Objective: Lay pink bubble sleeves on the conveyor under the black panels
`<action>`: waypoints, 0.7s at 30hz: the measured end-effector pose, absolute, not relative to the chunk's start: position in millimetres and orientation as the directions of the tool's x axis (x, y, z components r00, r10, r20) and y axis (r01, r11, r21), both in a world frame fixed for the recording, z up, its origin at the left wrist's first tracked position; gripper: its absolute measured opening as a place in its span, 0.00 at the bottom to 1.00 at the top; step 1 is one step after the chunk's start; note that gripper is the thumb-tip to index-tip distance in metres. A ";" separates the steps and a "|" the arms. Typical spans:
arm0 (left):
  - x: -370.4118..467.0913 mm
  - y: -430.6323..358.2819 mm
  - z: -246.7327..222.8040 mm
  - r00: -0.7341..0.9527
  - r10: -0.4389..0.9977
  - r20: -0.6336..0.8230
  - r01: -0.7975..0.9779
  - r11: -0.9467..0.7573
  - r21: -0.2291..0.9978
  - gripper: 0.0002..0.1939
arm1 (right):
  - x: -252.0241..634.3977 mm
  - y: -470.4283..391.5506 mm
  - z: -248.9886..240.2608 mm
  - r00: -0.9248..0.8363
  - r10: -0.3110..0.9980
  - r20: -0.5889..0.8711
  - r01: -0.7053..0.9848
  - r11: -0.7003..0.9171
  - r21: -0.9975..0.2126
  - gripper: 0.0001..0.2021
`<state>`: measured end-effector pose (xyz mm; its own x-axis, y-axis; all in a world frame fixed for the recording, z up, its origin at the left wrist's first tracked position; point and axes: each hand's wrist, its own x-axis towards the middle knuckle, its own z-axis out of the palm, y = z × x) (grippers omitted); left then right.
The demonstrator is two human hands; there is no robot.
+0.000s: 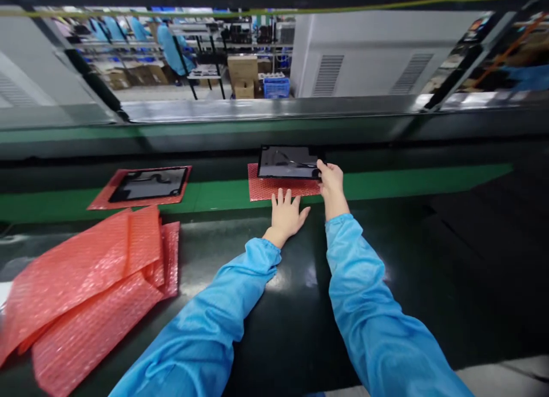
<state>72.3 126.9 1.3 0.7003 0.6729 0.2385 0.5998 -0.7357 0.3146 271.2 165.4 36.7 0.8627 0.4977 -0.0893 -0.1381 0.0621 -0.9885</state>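
Observation:
My right hand [331, 182] pinches the right end of a flat black-framed panel with a grey face [285, 161], which looks like a tablet screen. Beneath that panel lies a red bubble-wrap sheet [274, 190] on the green strip. The panel covers much of the sheet, and whether the two touch I cannot tell. My left hand [286, 214] is spread palm down, its fingertips at the near edge of the red sheet. Further left, a similar panel [150, 182] rests on another red bubble-wrap sheet [112, 194].
Several red bubble-wrap bags [94, 271] lie piled on the dark worktop [295, 317] at left. A green strip [407, 182] crosses the bench. Behind it runs a metal ledge [266, 108], with a large white machine housing [373, 59] and shelves beyond.

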 end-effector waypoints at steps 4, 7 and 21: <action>36.0 112.6 0.7 0.641 0.713 0.283 0.624 -0.699 0.350 0.29 | 253.3 169.1 27.7 0.880 0.475 0.010 0.114 -0.190 -0.975 0.09; -0.9 91.8 -4.9 0.616 0.709 0.343 0.605 -0.705 0.370 0.24 | 247.3 163.2 26.7 0.873 0.457 0.171 0.392 -0.449 -0.803 0.07; -101.5 47.5 -17.6 0.511 0.754 0.413 0.323 -0.614 0.720 0.08 | 169.1 69.0 82.5 0.568 0.799 0.199 0.557 -0.195 -0.807 0.08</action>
<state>-101.5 47.5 -17.6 0.5115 0.7538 0.4125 0.3234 -0.6136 0.7203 169.1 69.0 82.5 0.5682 0.7986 0.1988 0.5570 -0.1954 -0.8072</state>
